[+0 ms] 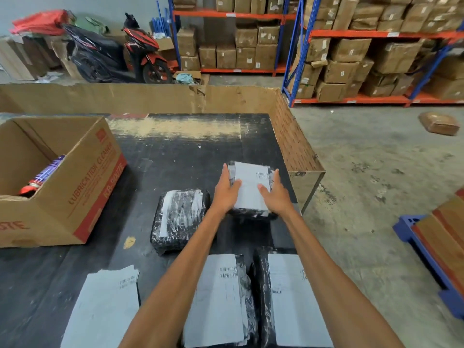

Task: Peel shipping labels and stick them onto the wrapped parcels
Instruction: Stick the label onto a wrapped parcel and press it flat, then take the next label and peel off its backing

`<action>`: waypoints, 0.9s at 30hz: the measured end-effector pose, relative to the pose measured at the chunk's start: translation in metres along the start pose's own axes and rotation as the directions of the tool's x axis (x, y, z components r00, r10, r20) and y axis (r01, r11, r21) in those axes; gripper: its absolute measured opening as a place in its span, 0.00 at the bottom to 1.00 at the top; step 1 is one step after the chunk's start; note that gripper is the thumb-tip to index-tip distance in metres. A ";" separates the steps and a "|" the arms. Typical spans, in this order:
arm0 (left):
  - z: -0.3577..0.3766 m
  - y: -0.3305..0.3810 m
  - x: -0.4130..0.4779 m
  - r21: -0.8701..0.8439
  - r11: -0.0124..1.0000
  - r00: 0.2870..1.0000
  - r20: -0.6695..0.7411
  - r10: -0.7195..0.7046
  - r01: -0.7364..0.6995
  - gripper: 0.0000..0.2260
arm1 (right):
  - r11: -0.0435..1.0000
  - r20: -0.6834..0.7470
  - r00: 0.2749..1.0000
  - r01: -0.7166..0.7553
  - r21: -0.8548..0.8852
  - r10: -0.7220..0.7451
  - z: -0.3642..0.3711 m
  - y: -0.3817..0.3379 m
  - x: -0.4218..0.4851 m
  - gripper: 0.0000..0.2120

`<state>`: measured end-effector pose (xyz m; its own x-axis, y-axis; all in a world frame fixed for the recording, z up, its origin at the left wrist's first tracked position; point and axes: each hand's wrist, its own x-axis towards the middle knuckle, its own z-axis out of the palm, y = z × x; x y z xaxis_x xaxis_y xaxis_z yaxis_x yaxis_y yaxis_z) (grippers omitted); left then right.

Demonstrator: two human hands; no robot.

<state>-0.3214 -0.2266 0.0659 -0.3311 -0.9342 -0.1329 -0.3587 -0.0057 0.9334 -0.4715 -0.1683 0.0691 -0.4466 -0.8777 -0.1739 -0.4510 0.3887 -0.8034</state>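
1. Hands press flat on one black plastic-wrapped parcel [251,209]: the left hand [227,190] spread along its left edge, the right hand [275,194] along its right, fingers extended over the white shipping label [251,183] on top.
2. This parcel lies on the black tabletop [175,151], near its right edge.
3. Just left sits a second black wrapped parcel [179,218].
4. Nearer the person lie two more labelled parcels [221,297] and a loose white label sheet [105,307].
5. An open brown cardboard box [82,182] stands far left.

concrete floor [364,172] | blue-orange racks [376,33] of cartons | parked scooter [120,51]
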 end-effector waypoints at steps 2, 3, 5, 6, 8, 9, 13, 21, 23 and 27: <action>-0.002 0.031 -0.017 -0.038 0.997 0.995 -0.069 0.068 -0.071 0.31 | 0.997 -0.083 0.994 0.071 0.038 -0.068 -0.021 -0.024 -0.024 0.39; -0.003 0.044 -0.030 -0.055 0.994 0.992 -0.085 0.090 -0.095 0.31 | 0.994 -0.121 0.988 0.101 0.044 -0.095 -0.034 -0.035 -0.040 0.37; -0.002 0.063 -0.067 -0.118 0.984 0.987 -0.098 0.126 -0.137 0.31 | 0.988 -0.172 0.975 0.147 0.041 -0.138 -0.056 -0.048 -0.077 0.36; 0.000 0.068 -0.089 -0.153 0.976 0.985 -0.098 0.142 -0.156 0.31 | 0.987 -0.182 0.972 0.155 0.030 -0.147 -0.065 -0.050 -0.098 0.36; 0.008 0.074 -0.135 -0.201 0.966 0.985 -0.085 0.152 -0.166 0.32 | 0.991 -0.204 0.970 0.136 0.009 -0.131 -0.078 -0.045 -0.140 0.36; 0.013 0.075 -0.157 -0.225 0.960 0.986 -0.075 0.151 -0.164 0.32 | 0.993 -0.215 0.970 0.119 0.023 -0.111 -0.083 -0.041 -0.162 0.36; 0.035 0.059 -0.225 -0.308 0.944 0.992 0.018 0.128 -0.116 0.35 | 0.992 -0.202 0.979 0.025 0.125 0.001 -0.095 -0.009 -0.231 0.36; 0.060 0.014 -0.261 -0.136 0.988 0.988 0.123 0.088 -0.071 0.36 | 0.994 -0.144 0.984 -0.106 -0.020 0.102 -0.076 0.049 -0.258 0.35; 0.048 0.019 -0.266 -0.129 0.989 0.987 0.134 0.084 -0.067 0.35 | 0.978 -0.167 0.978 -0.147 -0.147 0.122 -0.073 0.042 -0.260 0.36; -0.004 0.024 -0.280 -0.139 0.987 0.993 0.069 0.097 -0.087 0.28 | 0.970 -0.356 0.923 0.060 -0.236 -0.144 -0.053 -0.004 -0.262 0.32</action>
<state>-0.2341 0.0330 0.1269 -0.4241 -0.9033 -0.0645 -0.2040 0.0259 0.9786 -0.3936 0.0748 0.1485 -0.6223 -0.7667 0.1576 -0.6469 0.3905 -0.6550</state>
